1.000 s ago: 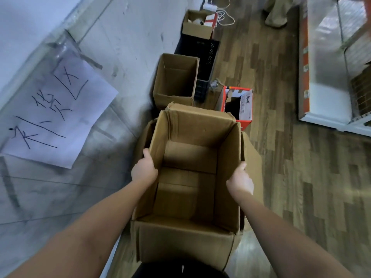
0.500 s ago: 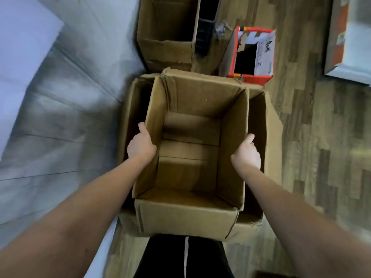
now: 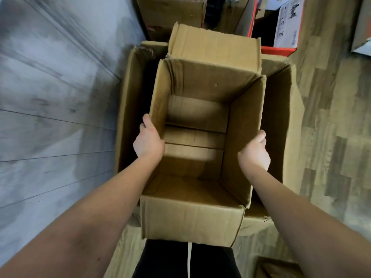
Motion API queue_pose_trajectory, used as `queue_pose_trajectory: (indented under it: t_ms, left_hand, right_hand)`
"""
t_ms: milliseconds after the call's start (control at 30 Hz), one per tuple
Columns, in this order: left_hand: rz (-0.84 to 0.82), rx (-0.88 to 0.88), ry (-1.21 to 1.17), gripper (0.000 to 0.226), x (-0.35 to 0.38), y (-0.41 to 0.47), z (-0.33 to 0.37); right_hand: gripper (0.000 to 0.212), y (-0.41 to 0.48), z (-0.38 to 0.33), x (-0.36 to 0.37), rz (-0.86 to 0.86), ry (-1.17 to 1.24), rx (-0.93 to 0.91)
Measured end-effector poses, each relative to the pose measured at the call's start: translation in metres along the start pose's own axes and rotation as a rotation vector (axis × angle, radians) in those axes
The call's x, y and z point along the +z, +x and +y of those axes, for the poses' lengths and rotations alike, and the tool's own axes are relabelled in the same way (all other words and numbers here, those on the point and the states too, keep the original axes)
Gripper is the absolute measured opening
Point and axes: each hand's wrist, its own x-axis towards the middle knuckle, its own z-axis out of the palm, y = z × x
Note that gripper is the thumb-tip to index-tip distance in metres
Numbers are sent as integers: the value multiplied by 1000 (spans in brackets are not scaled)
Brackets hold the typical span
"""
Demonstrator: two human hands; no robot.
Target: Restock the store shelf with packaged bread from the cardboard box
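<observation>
— Where is your box right now?

— You have the cardboard box (image 3: pixel 200 125) between your two hands, open side up, its flaps standing and nothing to be seen inside but its bare bottom. It sits inside a bigger box (image 3: pixel 281 117) that stands on the wooden floor (image 3: pixel 331 137), close by the grey wall (image 3: pixel 50 97) on your left.

— And your grip?

— Your left hand (image 3: pixel 148 141) is closed over the box's left wall, thumb along the outside, fingers hidden inside the rim. Your right hand (image 3: pixel 254 153) is pinching the right wall the same way, fingers curled over its top edge.

— What lies beyond it?

— Past the far flap stands another brown box (image 3: pixel 172 13), and to its right a red-edged carton (image 3: pixel 281 27) with a dark opening. Your dark trousers (image 3: pixel 170 259) show under the near wall.
</observation>
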Motion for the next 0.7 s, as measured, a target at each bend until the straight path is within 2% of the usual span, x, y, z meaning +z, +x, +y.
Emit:
queue_pose_trajectory:
  t_ms: [500, 600, 700]
  left_hand:
    - [7, 30, 10, 78, 1, 5, -7]
    - [-39, 36, 13, 75, -4, 7, -6]
    - [-123, -71, -230, 79, -14, 13, -8]
  right_hand:
    - [72, 0, 2, 11, 89, -49, -18]
    - [60, -2, -2, 7, 104, 84, -41]
    - [56, -11, 2, 4, 133, 352, -33]
